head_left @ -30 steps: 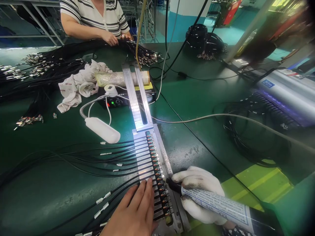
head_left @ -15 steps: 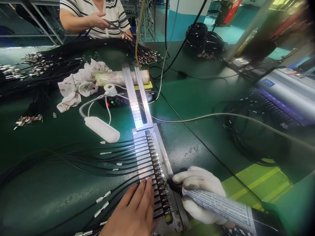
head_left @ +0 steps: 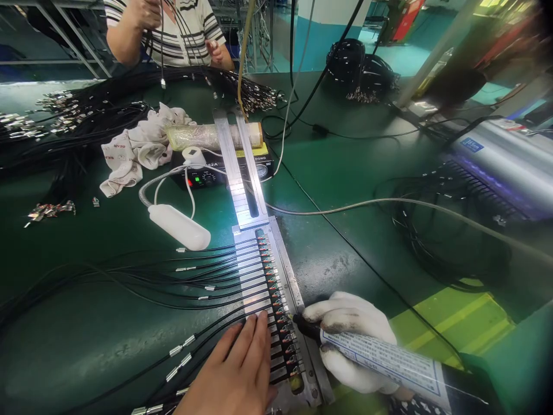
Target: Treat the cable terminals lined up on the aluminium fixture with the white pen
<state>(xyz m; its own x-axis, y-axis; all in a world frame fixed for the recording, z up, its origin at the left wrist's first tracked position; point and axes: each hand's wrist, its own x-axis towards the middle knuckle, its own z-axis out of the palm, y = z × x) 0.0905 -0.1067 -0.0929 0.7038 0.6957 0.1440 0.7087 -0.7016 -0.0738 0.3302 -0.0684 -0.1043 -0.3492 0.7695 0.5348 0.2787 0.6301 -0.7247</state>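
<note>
My bare left hand (head_left: 242,363) lies with its fingers stretched out over the black cables (head_left: 224,318) and the near part of the metal fixture (head_left: 254,294). My right hand (head_left: 360,340), in a white glove with dark smudges, is wrapped round a labelled glue tube (head_left: 384,360). The tube's black nozzle points left, and its tip is at the row of small connectors (head_left: 280,311) along the fixture's slot. Each cable runs in from the left to one connector. Whether glue is coming out is too small to tell. Part of the fixture is hidden under my left hand.
A white lamp (head_left: 179,227) lights the fixture. Behind stand a black control box (head_left: 207,177), a crumpled cloth (head_left: 142,144) and cable bundles (head_left: 254,95). A silver machine with violet light (head_left: 505,161) is at right. Across the table, a person in a striped shirt (head_left: 185,34) handles cables.
The person across the table has raised one hand, and a cable hangs down from it. My two hands, the glue tube and the fixture have not visibly moved.
</note>
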